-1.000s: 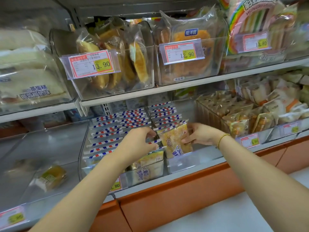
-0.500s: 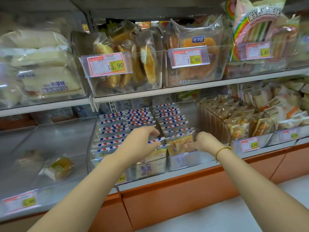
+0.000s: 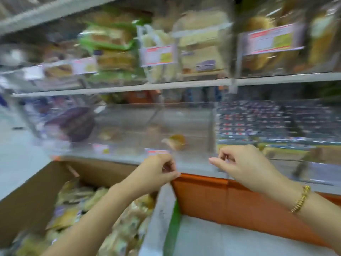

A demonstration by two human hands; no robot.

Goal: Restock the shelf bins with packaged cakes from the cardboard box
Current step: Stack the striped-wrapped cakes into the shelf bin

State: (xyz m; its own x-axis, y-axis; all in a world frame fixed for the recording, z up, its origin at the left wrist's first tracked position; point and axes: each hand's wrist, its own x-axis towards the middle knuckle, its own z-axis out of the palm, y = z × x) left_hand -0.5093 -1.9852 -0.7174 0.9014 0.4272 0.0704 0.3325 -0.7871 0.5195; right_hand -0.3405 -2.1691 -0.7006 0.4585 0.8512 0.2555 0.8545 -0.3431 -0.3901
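Blurred shop shelving with clear bins fills the frame, and the view has swung leftward. Both hands have left the clear plastic bin of red-and-blue striped packets (image 3: 276, 122), now at right. The left hand (image 3: 156, 174) and right hand (image 3: 238, 163) hang before the shelf edge, fingers loosely curled and holding nothing. The brown cardboard box (image 3: 27, 196) of yellow packaged cakes (image 3: 73, 209) sits lower left, so another pickup looks likely next.

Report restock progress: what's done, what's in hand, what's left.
Done: the striped-pack bin on the right looks full. In hand: nothing; the left hand and right hand hover empty near the cardboard box. Left: the box holds many packaged cakes, and the clear bin beside the full one looks nearly empty, with one cake clearly visible.
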